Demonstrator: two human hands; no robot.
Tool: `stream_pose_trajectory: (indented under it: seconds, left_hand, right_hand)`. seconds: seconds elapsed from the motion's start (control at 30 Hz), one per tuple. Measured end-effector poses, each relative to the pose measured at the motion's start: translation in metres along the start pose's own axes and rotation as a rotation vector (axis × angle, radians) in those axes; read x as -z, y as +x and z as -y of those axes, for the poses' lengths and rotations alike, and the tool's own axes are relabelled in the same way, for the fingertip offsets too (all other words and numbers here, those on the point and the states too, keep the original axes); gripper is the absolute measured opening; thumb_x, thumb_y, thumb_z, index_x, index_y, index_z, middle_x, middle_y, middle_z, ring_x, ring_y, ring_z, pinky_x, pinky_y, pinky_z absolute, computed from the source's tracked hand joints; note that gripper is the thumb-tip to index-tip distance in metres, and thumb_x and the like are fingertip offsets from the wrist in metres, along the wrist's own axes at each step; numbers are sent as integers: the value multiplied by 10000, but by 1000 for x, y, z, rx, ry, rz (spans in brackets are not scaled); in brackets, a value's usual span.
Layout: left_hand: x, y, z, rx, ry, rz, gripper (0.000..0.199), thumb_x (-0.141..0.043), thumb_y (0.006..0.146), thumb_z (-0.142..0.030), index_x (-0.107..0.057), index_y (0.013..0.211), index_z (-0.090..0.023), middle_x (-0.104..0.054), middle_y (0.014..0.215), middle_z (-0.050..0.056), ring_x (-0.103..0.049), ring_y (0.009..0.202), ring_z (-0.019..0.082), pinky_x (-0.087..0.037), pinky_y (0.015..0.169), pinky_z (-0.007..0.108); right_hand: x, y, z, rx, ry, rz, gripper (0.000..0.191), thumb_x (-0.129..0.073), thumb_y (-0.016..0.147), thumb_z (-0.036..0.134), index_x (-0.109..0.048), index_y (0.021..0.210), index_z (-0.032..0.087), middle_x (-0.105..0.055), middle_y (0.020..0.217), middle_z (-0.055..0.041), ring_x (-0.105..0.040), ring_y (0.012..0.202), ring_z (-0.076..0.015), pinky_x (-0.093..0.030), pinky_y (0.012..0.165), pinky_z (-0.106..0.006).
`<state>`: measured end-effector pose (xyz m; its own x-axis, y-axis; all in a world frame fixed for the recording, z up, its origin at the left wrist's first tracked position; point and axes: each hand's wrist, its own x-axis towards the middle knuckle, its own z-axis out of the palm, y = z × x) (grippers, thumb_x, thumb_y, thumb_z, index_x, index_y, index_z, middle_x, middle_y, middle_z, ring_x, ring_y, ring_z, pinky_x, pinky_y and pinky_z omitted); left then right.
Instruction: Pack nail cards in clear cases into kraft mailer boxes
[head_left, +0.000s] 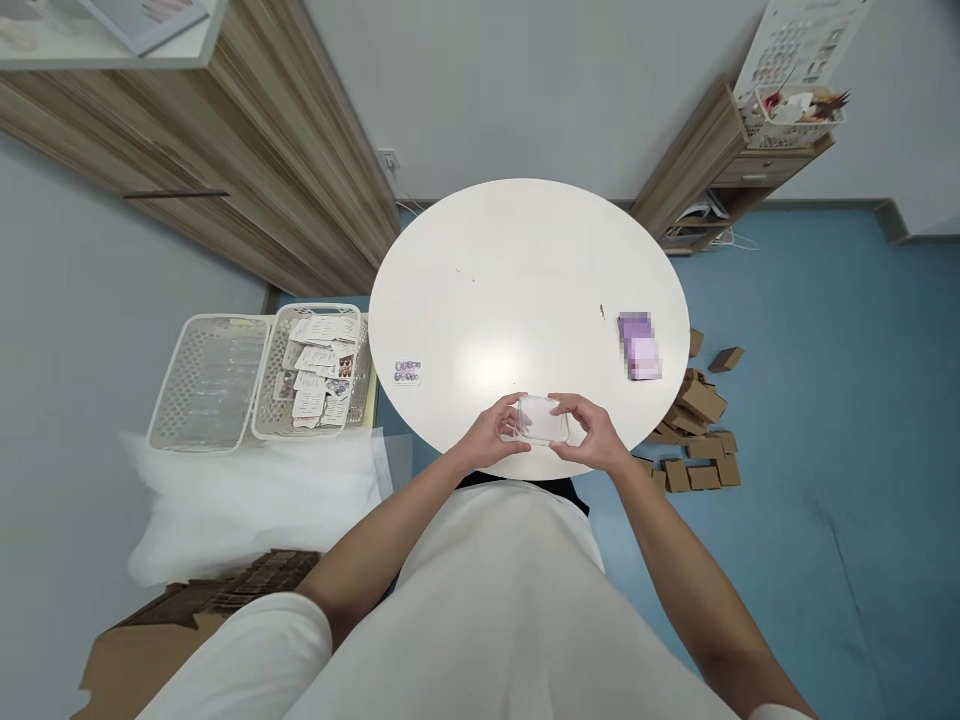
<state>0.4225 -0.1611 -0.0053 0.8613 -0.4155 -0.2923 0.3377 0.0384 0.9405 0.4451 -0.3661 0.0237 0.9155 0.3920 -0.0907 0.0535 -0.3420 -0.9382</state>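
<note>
A clear, see-through plastic box (543, 420) is held between both hands just above the near edge of the white oval table (517, 240). My left hand (495, 433) grips its left side, thumb at the near edge and fingers at the far edge. On the right side, my right hand (589, 432) pinches it the same way. Whether anything lies inside the box I cannot tell. To the left on the table lies a small card of press-on nails (407, 373). A purple and pink packet (639, 346), blurred, rests toward the right edge.
Left of the table stand a white basket of cards (279, 400) and a basket with clear plastic pieces (169, 400). Small brown cardboard boxes (703, 402) are heaped on the floor at right. A wooden cabinet (300, 150) and a shelf unit (705, 150) flank the far side.
</note>
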Motion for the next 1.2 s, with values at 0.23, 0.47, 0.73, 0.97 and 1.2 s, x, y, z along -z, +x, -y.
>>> stream_pose_trajectory:
  seconds: [0.23, 0.47, 0.73, 0.97, 1.2]
  left_hand:
    - [-2, -2, -3, 27, -101, -17, 784, -672, 661, -207, -274, 1331, -288, -521, 1024, 65, -552, 881, 147, -431, 787, 328]
    - [-14, -7, 6, 50, -99, -156, 730, -652, 689, -237, -281, 1314, -303, -494, 964, 28, -532, 691, 66, -443, 733, 293]
    - [-37, -2, 14, 53, -91, -210, 694, -661, 682, -257, -313, 1283, -280, -500, 925, 19, -516, 652, 55, -450, 720, 294]
    - [-44, 9, 25, 75, -171, -311, 710, -679, 667, -235, -306, 1269, -267, -513, 922, 14, -549, 679, 65, -451, 757, 318]
    - [-38, 21, 63, 166, -177, -441, 730, -687, 650, -213, -305, 1270, -257, -512, 937, 19, -574, 723, 87, -453, 759, 310]
  right_hand:
    - [-1, 7, -2, -108, 201, 0, 349, -700, 563, 313, -536, 856, 221, -571, 1096, -79, -556, 932, -202, -411, 844, -362]
    - [15, 17, -10, -182, 256, 111, 313, -572, 702, 454, -543, 914, 226, -593, 947, -28, -579, 761, -158, -438, 730, -325]
    - [2, 28, -23, -389, 408, -35, 469, -410, 753, 598, -556, 973, 210, -643, 760, -30, -501, 498, -105, -426, 563, -279]
    - [0, 19, -41, -496, 698, -35, 483, -401, 781, 560, -462, 1156, 262, -594, 1054, -75, -615, 715, -166, -496, 686, -342]
    - [-18, -3, -75, -570, 478, -95, 513, -562, 697, 448, -480, 1164, 251, -546, 1089, -60, -579, 893, -183, -488, 761, -342]
